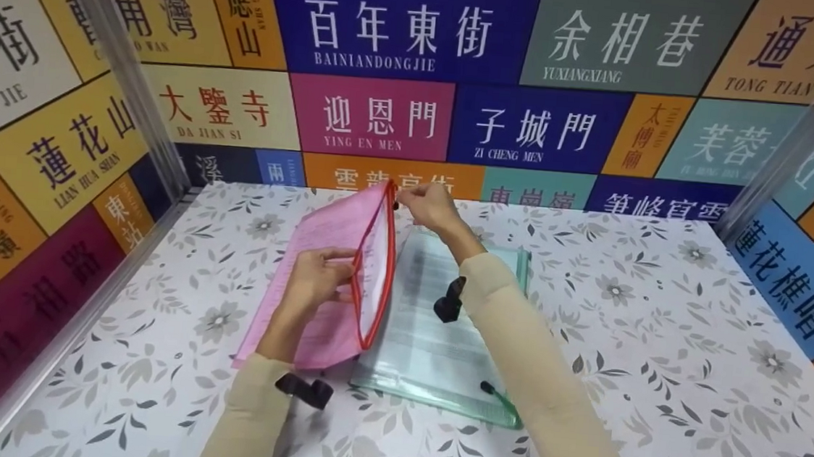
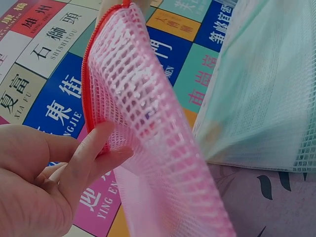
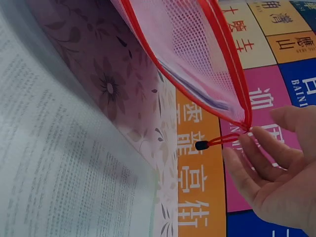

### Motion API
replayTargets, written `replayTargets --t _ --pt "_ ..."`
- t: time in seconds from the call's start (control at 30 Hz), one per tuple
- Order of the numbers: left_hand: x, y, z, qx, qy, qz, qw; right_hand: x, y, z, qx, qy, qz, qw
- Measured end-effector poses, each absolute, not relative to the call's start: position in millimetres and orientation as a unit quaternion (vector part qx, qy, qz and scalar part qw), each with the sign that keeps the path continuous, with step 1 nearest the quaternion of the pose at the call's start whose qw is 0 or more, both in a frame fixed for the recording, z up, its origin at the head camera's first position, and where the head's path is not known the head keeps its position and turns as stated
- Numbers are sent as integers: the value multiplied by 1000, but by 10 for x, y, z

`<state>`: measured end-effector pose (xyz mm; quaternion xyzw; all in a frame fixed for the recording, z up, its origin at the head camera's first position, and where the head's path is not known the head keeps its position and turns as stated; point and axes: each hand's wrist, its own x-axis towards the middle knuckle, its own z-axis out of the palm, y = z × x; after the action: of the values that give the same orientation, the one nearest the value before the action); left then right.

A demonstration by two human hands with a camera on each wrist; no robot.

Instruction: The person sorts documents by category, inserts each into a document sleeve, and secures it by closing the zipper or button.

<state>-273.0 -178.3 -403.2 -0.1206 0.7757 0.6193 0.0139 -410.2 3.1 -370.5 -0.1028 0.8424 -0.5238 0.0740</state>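
A pink mesh zip pouch [image 1: 326, 244] with a red zipper is tilted up, its mouth gaping. At the middle of one zipper edge, my left hand [image 1: 316, 279] grips the pouch; in the left wrist view its fingertips [image 2: 121, 154] lie on the mesh. My right hand [image 1: 429, 205] is at the pouch's far top corner. In the right wrist view, its fingers are loosely bent, the thumb apart, and a fingertip is at the corner beside the red pull cord with a black end [image 3: 201, 145]. White paper shows inside the mouth.
A pale green zip pouch [image 1: 435, 332] holding printed sheets lies flat on the floral table [image 1: 607, 360], under my right forearm. Its green pull cord [image 1: 502, 402] is at the near right corner. Colourful sign-printed walls [image 1: 372, 117] stand behind and at both sides.
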Motion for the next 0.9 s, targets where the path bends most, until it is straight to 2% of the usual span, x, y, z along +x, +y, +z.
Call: replayTargets --t 0.2,0.3,0.67,0.9 --pt "-2723 -1787 -4029 -105 769 631 1 -4206 -126 -3781 -108 836 -539 11" --pt "-2719 -1794 -4025 -103 766 635 -2 -4246 -160 -3836 -99 821 -562 5" --pt "-2675 -1850 -3998 -119 777 618 20 -4355 -212 -3944 -68 790 -605 66" --pt "-2677 -1839 -3980 -106 776 621 22 -4393 -205 -3896 -67 792 -601 81"
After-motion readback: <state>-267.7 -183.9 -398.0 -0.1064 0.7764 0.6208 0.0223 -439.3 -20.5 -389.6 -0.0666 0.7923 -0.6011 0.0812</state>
